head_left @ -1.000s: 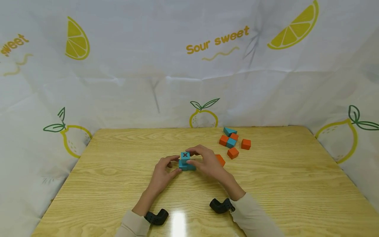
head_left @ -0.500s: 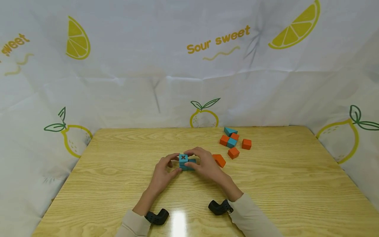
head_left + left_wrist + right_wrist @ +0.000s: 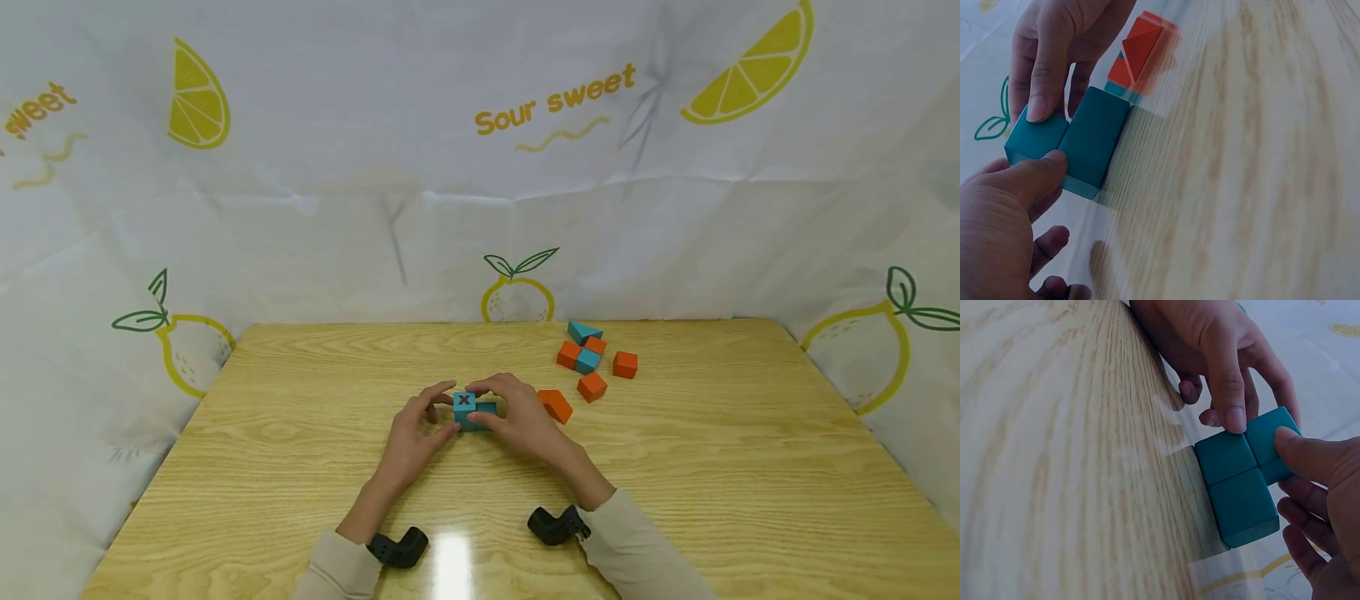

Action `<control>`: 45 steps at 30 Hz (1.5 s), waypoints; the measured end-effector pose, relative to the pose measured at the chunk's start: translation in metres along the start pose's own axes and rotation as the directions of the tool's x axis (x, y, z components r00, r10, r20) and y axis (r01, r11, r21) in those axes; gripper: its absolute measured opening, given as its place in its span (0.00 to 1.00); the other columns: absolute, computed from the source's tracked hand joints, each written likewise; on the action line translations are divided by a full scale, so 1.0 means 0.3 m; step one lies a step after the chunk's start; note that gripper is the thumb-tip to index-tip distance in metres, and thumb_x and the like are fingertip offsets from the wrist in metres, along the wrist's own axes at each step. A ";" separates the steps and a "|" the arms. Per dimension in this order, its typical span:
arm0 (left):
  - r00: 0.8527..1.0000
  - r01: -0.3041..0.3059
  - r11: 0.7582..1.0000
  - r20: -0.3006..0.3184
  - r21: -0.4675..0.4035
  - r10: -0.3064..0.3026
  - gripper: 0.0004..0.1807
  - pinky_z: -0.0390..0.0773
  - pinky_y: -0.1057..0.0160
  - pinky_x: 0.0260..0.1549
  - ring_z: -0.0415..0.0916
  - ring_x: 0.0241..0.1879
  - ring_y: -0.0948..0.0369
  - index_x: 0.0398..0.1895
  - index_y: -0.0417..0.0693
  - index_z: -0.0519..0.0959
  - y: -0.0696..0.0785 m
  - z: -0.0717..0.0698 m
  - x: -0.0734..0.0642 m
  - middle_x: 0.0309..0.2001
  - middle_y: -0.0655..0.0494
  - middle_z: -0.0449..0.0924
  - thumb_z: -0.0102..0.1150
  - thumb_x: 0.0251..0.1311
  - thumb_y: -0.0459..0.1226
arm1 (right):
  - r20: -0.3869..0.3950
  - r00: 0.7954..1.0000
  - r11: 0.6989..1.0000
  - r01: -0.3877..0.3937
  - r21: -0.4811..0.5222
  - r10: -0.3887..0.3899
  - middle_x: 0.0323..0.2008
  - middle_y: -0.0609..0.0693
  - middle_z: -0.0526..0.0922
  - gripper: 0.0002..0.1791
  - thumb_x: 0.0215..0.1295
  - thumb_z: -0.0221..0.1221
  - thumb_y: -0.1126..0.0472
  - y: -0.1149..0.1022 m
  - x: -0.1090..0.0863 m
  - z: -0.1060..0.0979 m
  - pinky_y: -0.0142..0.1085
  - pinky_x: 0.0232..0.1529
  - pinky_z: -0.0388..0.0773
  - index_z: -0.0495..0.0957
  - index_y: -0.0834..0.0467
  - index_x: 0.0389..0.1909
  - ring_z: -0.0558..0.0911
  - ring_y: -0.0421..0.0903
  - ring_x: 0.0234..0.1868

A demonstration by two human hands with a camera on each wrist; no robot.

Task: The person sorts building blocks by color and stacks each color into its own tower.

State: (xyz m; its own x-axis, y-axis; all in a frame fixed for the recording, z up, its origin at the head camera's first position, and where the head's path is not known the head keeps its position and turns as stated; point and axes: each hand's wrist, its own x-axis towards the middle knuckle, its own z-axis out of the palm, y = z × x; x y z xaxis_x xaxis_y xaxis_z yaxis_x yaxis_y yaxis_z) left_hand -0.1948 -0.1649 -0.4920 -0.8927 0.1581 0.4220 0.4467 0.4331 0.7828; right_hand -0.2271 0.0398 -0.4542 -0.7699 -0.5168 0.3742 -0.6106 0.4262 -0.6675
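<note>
A blue cube marked with a dark X sits at the left end of a lower blue block on the table. My right hand pinches the cube between thumb and index finger. My left hand is at the left end, its thumb pressing the near face of the lower block by the joint with the cube. Its index finger reaches round the far side, where its contact is partly hidden. In the right wrist view a seam divides the lower blue layer.
Just right of my right hand lies an orange angled block. Farther back are several orange cubes, a blue cube and a blue triangular block. A white printed cloth hangs behind the wooden table.
The X cube has moved down and slightly left onto the left end of the lower block, carried by my right hand. My left index finger has lifted a little; the thumb stays put.
</note>
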 end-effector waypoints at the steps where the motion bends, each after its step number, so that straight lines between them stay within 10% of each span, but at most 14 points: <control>1: 1.000 -0.002 1.000 0.000 0.000 0.002 0.31 0.68 0.58 0.33 0.66 0.33 0.56 0.63 0.50 0.72 0.000 0.000 0.000 0.46 0.58 0.79 0.68 0.54 0.29 | -0.002 1.000 1.000 0.002 -0.002 -0.002 0.47 0.50 0.80 0.20 0.58 0.67 0.59 0.001 0.000 0.000 0.47 0.49 0.74 0.80 0.57 0.52 0.77 0.51 0.49; 15: 1.000 -0.020 1.000 0.003 -0.023 0.020 0.29 0.68 0.56 0.33 0.67 0.34 0.54 0.61 0.58 0.74 0.003 -0.002 -0.007 0.47 0.63 0.77 0.67 0.54 0.31 | -0.005 1.000 1.000 0.025 0.004 -0.025 0.47 0.48 0.80 0.20 0.57 0.68 0.57 0.016 0.000 0.004 0.45 0.50 0.74 0.80 0.55 0.52 0.77 0.49 0.50; 26: 1.000 -0.021 1.000 -0.001 -0.016 0.021 0.27 0.69 0.50 0.32 0.68 0.34 0.43 0.56 0.43 0.76 0.009 0.012 -0.002 0.50 0.47 0.78 0.66 0.51 0.23 | -0.012 0.999 0.999 0.040 0.004 -0.040 0.45 0.49 0.80 0.21 0.56 0.68 0.58 0.011 -0.001 -0.001 0.45 0.48 0.75 0.79 0.56 0.52 0.77 0.49 0.47; 45: 1.000 -0.011 1.000 0.018 0.001 0.011 0.26 0.69 0.62 0.33 0.69 0.35 0.57 0.56 0.60 0.77 0.005 -0.001 -0.002 0.51 0.65 0.77 0.67 0.54 0.30 | -0.035 0.999 1.000 0.004 0.030 -0.003 0.49 0.49 0.79 0.20 0.63 0.64 0.56 0.017 0.002 -0.034 0.42 0.49 0.74 0.78 0.58 0.54 0.77 0.47 0.50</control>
State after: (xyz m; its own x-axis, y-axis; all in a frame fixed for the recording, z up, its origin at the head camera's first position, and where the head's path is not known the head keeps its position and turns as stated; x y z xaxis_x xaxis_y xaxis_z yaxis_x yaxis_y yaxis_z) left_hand -0.1935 -0.1647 -0.4910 -0.8884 0.1787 0.4228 0.4569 0.4321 0.7775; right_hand -0.2327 0.0491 -0.4508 -0.7744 -0.4919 0.3980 -0.6074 0.4016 -0.6854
